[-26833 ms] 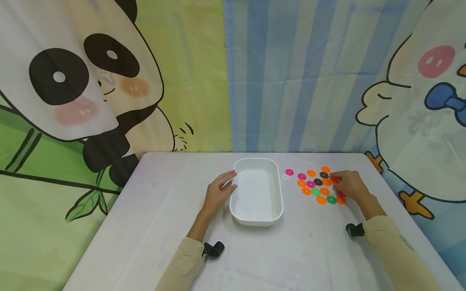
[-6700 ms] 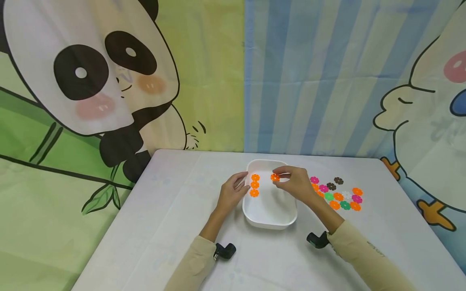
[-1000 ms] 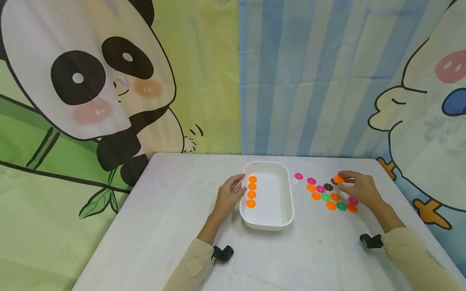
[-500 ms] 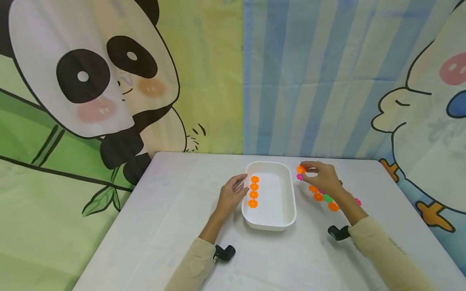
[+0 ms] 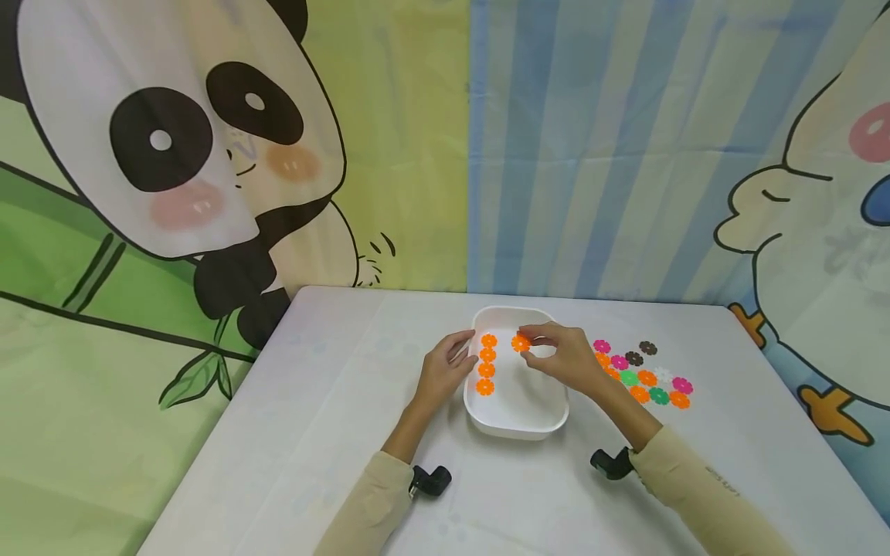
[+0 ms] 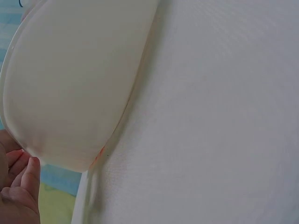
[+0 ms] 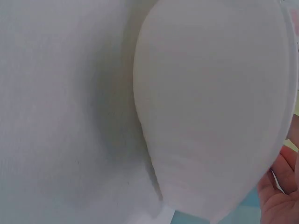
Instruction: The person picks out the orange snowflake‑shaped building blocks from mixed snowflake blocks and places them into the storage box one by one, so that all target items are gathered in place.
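My right hand (image 5: 566,359) pinches an orange flower-shaped disc (image 5: 520,343) between thumb and fingertips, over the inside of a white rectangular tray (image 5: 518,432). Several orange flower discs (image 5: 487,355) form a column along the tray's left inner side. At the tray's left rim is my left hand (image 5: 439,374), its thumb and fingers holding the edge. The left wrist view has those fingertips against the tray's outer wall (image 6: 74,84). In the right wrist view the outer wall (image 7: 210,102) hides the held disc; the fingers (image 7: 282,175) show beyond it.
To the right of the tray lie flower discs in pink (image 5: 682,385), green (image 5: 659,395), dark brown (image 5: 647,347), white (image 5: 663,374) and orange (image 5: 679,400), partly hidden by the right arm. A cartoon-print curtain (image 5: 389,154) stands behind the white table (image 5: 361,355).
Earliest, the tray held no discs; its orange column has since grown, one disc longer than 6.7 s ago. Over the last second my right hand carried an orange disc leftward from the spread over the tray.
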`<state>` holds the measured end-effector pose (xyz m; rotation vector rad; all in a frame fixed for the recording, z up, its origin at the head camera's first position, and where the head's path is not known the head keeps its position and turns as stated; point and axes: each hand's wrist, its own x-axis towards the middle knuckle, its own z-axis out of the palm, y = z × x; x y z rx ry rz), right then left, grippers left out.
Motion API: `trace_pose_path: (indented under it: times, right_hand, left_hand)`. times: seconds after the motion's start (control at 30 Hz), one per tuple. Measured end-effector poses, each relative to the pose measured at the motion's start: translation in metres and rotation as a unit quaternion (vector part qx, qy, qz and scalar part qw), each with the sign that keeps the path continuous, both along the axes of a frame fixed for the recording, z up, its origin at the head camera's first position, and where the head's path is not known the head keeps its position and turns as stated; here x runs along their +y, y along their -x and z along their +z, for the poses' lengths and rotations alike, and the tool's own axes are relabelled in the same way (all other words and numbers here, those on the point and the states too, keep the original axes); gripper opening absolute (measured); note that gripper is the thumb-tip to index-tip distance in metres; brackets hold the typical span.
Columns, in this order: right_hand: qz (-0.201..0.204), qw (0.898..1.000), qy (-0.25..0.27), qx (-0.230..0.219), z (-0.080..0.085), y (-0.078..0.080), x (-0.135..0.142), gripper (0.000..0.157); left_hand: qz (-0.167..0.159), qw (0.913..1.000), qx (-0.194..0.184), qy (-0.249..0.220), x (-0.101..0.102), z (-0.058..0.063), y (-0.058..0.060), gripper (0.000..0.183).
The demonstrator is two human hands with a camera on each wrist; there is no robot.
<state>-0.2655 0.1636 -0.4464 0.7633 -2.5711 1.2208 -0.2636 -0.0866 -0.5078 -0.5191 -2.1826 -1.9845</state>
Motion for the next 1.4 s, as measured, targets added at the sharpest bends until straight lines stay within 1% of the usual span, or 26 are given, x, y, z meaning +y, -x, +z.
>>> trace_pose_path:
  times: [0.17,0.33,0.47,0.53,0.7,0.77,0.83,0.97,1.07,1.23,1.4]
  right_hand:
    - [0.023,1.0,-0.004,-0.001,-0.006,-0.01,-0.015,0.039]
    - [0.047,0.998,-0.024,-0.027,-0.016,-0.016,-0.027,0.038]
    - [0.073,0.996,-0.046,-0.038,-0.021,-0.022,-0.034,0.036]
    - [0.085,0.994,-0.06,-0.037,-0.023,-0.025,-0.038,0.035]
    - [0.111,0.989,-0.088,-0.031,-0.027,-0.028,-0.047,0.033]
    - [0.121,0.987,-0.1,-0.033,-0.029,-0.029,-0.049,0.033]
    - [0.13,0.985,-0.112,-0.035,-0.03,-0.029,-0.052,0.032]
    - [0.145,0.981,-0.127,-0.029,-0.031,-0.031,-0.054,0.032]
    - [0.143,0.98,-0.135,-0.026,-0.03,-0.032,-0.054,0.032]
    - [0.142,0.978,-0.148,-0.031,-0.029,-0.032,-0.055,0.031]
    - [0.148,0.977,-0.149,-0.032,-0.032,-0.031,-0.055,0.031]
  left_hand:
    - [0.006,1.0,0.006,0.004,0.001,0.0,0.001,0.045]
    - [0.004,0.9999,0.012,0.007,0.001,0.001,0.0,0.045]
    - [-0.002,0.9999,0.016,0.001,0.001,0.003,-0.002,0.046]
    - [-0.01,0.9998,0.018,-0.004,0.0,0.006,-0.004,0.046]
    - [-0.034,0.999,0.027,-0.014,-0.001,0.023,-0.012,0.046]
    - [-0.037,0.9989,0.028,-0.013,-0.002,0.025,-0.013,0.046]
    - [-0.036,0.9989,0.026,-0.013,-0.001,0.022,-0.011,0.046]
    - [-0.023,0.9993,0.028,-0.011,-0.001,0.01,-0.004,0.046]
    - [-0.014,0.9993,0.034,-0.011,0.0,0.003,0.0,0.046]
    - [-0.01,0.9989,0.044,-0.015,0.001,0.001,0.0,0.045]
    - [-0.008,0.9992,0.037,-0.013,0.001,0.001,-0.001,0.045]
